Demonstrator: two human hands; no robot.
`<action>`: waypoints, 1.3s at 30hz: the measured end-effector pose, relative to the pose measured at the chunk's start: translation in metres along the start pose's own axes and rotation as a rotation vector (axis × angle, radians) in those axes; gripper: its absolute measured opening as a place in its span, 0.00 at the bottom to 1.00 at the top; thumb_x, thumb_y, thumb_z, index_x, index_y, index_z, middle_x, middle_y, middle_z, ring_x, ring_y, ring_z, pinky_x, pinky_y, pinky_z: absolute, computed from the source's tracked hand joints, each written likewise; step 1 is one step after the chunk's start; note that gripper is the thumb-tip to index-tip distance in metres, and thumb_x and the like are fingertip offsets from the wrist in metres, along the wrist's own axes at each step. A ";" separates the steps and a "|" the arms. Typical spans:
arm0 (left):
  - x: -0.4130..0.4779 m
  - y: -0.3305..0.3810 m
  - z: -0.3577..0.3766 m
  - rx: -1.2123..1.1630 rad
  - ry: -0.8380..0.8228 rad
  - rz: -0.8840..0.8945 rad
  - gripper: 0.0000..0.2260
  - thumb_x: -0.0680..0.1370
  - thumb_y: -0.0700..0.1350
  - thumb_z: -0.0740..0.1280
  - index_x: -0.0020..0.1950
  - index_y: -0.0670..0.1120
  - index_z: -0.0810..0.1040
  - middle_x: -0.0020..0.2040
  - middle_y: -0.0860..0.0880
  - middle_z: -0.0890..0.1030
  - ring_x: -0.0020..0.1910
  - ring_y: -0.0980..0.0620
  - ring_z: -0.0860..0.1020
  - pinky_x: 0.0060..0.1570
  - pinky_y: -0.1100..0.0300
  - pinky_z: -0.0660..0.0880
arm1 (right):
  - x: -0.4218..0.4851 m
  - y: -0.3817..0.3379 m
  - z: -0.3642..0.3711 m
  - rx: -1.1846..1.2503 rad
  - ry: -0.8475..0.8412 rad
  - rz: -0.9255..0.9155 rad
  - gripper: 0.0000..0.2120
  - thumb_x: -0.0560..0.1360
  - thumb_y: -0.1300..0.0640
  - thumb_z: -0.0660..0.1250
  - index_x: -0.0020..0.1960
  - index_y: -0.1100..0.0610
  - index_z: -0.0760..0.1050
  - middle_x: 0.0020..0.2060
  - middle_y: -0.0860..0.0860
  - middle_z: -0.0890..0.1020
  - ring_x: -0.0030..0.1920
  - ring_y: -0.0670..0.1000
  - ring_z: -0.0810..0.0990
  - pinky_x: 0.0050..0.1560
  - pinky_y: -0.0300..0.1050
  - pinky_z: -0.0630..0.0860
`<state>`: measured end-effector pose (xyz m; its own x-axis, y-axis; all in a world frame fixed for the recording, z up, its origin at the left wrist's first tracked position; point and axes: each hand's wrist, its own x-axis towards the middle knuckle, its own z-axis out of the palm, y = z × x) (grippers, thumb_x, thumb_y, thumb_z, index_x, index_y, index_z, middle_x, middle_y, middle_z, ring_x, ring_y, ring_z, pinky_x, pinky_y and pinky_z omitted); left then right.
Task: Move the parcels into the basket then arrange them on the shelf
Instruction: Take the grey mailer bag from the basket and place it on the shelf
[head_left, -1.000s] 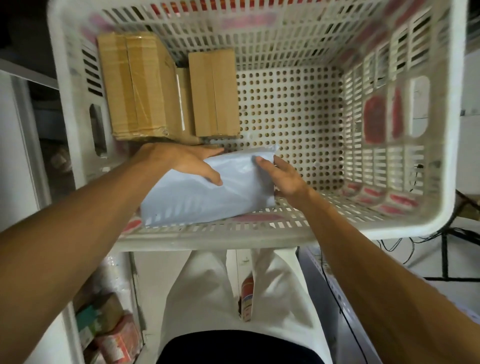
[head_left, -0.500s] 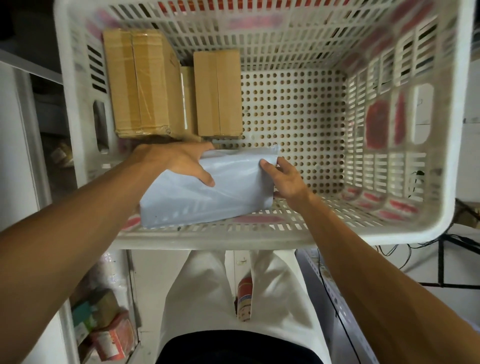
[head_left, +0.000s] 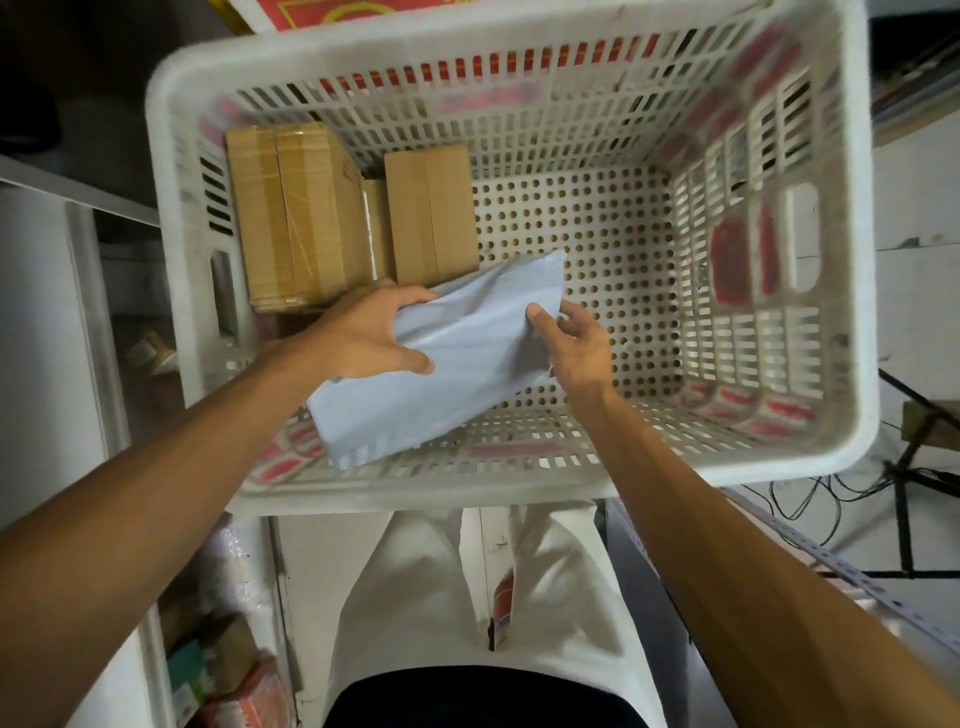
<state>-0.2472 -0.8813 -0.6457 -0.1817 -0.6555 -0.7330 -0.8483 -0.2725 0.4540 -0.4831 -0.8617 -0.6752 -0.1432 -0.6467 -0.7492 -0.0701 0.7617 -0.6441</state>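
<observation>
A white perforated plastic basket (head_left: 852, 260) fills the upper view. Inside, against its left wall, stands a large taped cardboard box (head_left: 296, 218), a smaller cardboard box (head_left: 431, 213) to its right, and a third box (head_left: 376, 228) wedged between them, mostly hidden. A pale blue-grey plastic mailer parcel (head_left: 467, 358) is tilted above the basket's near left floor. My left hand (head_left: 363, 332) grips its left upper edge, thumb on top. My right hand (head_left: 576, 348) pinches its right edge, thumb on the top face.
White shelf uprights (head_left: 93, 332) stand to the left, with packets and small boxes (head_left: 223, 670) on a lower level. A perforated metal rail (head_left: 810, 551) and black stand legs with cables (head_left: 904, 499) lie on the right. My white trousers are below the basket.
Both hands have raised the mailer and tilted it, right end up and further into the basket. The view has shifted down, showing the whole basket rim.
</observation>
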 end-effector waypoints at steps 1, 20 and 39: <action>-0.002 0.002 0.002 0.012 0.053 0.017 0.38 0.61 0.58 0.78 0.69 0.59 0.69 0.61 0.50 0.72 0.61 0.48 0.72 0.61 0.49 0.71 | -0.001 -0.002 0.003 0.026 0.015 0.078 0.28 0.73 0.45 0.72 0.69 0.55 0.70 0.61 0.56 0.77 0.61 0.57 0.76 0.58 0.56 0.77; -0.046 0.028 -0.008 -0.604 0.098 0.079 0.35 0.65 0.66 0.73 0.69 0.54 0.70 0.64 0.54 0.74 0.63 0.54 0.74 0.64 0.56 0.69 | -0.042 -0.044 0.014 0.307 -0.078 -0.047 0.42 0.68 0.52 0.75 0.73 0.41 0.54 0.63 0.47 0.72 0.60 0.54 0.76 0.50 0.59 0.80; -0.100 0.040 -0.048 -0.779 -0.163 0.236 0.52 0.53 0.66 0.78 0.74 0.58 0.62 0.69 0.55 0.71 0.65 0.55 0.72 0.64 0.52 0.71 | -0.111 -0.092 -0.004 0.375 -0.156 -0.205 0.25 0.73 0.45 0.72 0.62 0.58 0.70 0.58 0.54 0.81 0.57 0.56 0.81 0.57 0.59 0.79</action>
<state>-0.2392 -0.8602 -0.5297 -0.4325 -0.6623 -0.6117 -0.2027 -0.5897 0.7818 -0.4650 -0.8599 -0.5322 -0.0109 -0.8030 -0.5959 0.2850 0.5687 -0.7716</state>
